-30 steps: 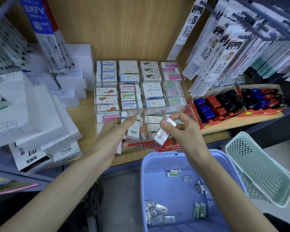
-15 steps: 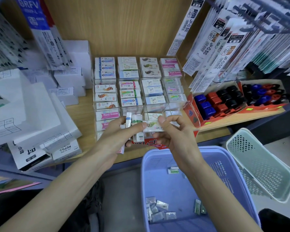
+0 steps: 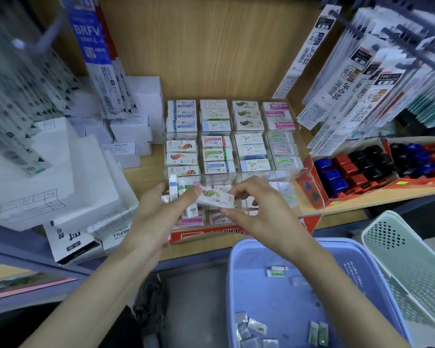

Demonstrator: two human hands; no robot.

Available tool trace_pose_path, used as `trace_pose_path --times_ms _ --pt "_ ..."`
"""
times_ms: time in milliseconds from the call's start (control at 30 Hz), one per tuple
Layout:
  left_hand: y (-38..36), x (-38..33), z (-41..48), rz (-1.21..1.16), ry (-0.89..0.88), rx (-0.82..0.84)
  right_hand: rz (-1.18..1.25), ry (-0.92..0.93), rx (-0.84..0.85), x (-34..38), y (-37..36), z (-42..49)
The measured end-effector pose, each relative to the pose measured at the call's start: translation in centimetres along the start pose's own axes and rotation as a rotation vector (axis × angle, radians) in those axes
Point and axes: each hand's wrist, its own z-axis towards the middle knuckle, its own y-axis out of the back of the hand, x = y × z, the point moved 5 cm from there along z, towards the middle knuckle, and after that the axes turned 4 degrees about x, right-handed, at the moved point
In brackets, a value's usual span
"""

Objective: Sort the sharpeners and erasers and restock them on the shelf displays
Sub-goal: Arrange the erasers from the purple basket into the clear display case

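Observation:
A clear eraser display (image 3: 290, 133) on the wooden shelf holds rows of boxed erasers. My left hand (image 3: 158, 217) grips a small stack of erasers (image 3: 180, 189) upright in front of the display's near row. My right hand (image 3: 259, 209) pinches a fish-print eraser (image 3: 215, 197) by its right end, and my left thumb touches its left end. Below, a purple basket (image 3: 239, 270) holds several loose wrapped erasers (image 3: 254, 330). Red cartons of blue, red and black sharpeners (image 3: 362, 164) sit to the right on the shelf.
White refill boxes (image 3: 68, 177) are stacked at the left of the shelf. Hanging refill packs (image 3: 357, 79) crowd the upper right and upper left. A pale green basket (image 3: 412, 262) stands tilted beside the purple one.
My right hand brought its eraser left to my left hand, turning it flat so the fish print faces up. My left hand kept its stack in place.

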Motion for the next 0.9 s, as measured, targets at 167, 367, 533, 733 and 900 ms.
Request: trace_pose_path --times_ms 167,367,533,733,900 --pt "2.3 -0.2 -0.2 -0.020 -0.033 -0.080 -0.034 0.105 0.040 1.8 -1.5 2.2" --pt "3.3 -0.3 0.3 -0.068 -0.063 -0.173 0.025 0.030 -0.122 0.9 -0.3 3.4" --pt "3.4 -0.3 0.5 -0.114 -0.062 -0.186 -0.188 0.037 -0.194 1.2 -1.0 6.7" --pt "3.7 -0.2 0.7 -0.150 -0.047 -0.206 -0.438 0.104 -0.338 2.8 -3.0 11.8" --pt "3.8 0.3 1.0 -0.181 -0.024 -0.197 -0.556 0.117 -0.370 2.9 -3.6 13.0"
